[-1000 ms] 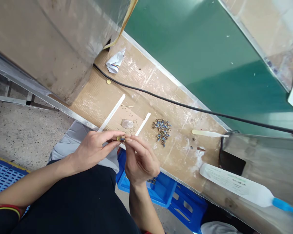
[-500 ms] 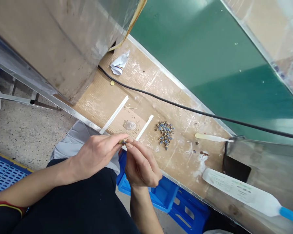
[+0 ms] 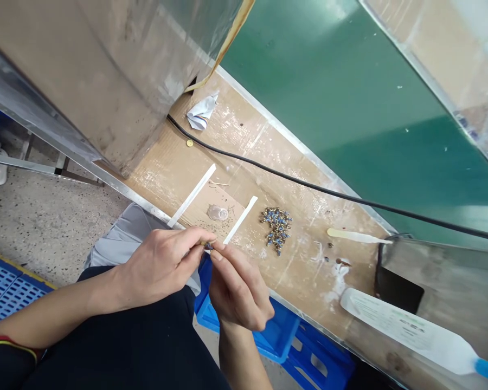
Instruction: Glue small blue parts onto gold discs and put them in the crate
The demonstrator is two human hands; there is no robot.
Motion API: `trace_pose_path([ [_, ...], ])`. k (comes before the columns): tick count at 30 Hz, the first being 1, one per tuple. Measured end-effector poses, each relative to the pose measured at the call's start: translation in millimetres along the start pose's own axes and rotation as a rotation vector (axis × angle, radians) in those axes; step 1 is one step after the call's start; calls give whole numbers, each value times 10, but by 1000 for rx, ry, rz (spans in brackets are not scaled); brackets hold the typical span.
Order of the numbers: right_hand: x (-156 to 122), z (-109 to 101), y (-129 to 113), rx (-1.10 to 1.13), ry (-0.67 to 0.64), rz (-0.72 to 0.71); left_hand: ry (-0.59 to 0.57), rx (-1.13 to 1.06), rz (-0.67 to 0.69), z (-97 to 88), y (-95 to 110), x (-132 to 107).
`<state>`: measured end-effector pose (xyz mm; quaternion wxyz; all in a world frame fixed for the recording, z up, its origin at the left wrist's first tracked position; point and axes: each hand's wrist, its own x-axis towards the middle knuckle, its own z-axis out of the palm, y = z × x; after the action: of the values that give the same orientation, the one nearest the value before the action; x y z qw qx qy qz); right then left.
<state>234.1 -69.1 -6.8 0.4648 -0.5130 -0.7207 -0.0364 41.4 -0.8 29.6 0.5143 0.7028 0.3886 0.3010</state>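
Left hand [image 3: 162,265]: thumb and fingers closed in a pinch on one side of a small blue-and-gold piece [image 3: 207,246]. Right hand [image 3: 242,287]: thumb and forefinger clamped on the opposite side of the same piece. Small piece, one: between the two sets of fingertips, above the near edge of the desk [image 3: 158,189], partly covered by the fingers, its exact shape too small to tell. Pile of small blue-and-brassy pieces [image 3: 276,228]: loose heap on the desk, beyond and to the right of the right hand. Clear round container [image 3: 218,212]: just beyond the hands, between two white strips [image 3: 192,195], tiny bits scattered about it. Thin stick [image 3: 219,183]: lying farther back, near the container. Yellow disc [image 3: 190,143]: beside the black cable [image 3: 296,179], which crosses the desk at a slant. Crumpled pale cloth [image 3: 202,111]: at the back, beyond the cable. Pale tapered stick [image 3: 350,235]: right of the pile, well apart from the hands. White bottle, blue top [image 3: 406,327]: at the right. Blue crate [image 3: 287,346]: below the desk edge
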Motion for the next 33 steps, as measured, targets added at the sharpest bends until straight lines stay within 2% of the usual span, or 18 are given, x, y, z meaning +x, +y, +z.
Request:
trace_pose_path([
  [7,-105,-50,18,41,-62,-6,48,-45,-41,39,2,0],
  [13,-113,-93,9,75,-118,-8,103,-40,-23,86,17,17],
  [17,-44,-53,-27,54,-87,-17,127,-43,-44,100,20,26],
  [21,36,-8,-42,95,-34,-29,120,-56,-9,99,0,38],
  [23,74,-13,-39,164,-11,33,143,-57,36,98,-16,43],
  [28,174,-46,-32,336,-33,440,128,-59,131,109,-51,45],
  [33,229,-31,-55,442,-82,544,92,-36,172,121,-52,24],
])
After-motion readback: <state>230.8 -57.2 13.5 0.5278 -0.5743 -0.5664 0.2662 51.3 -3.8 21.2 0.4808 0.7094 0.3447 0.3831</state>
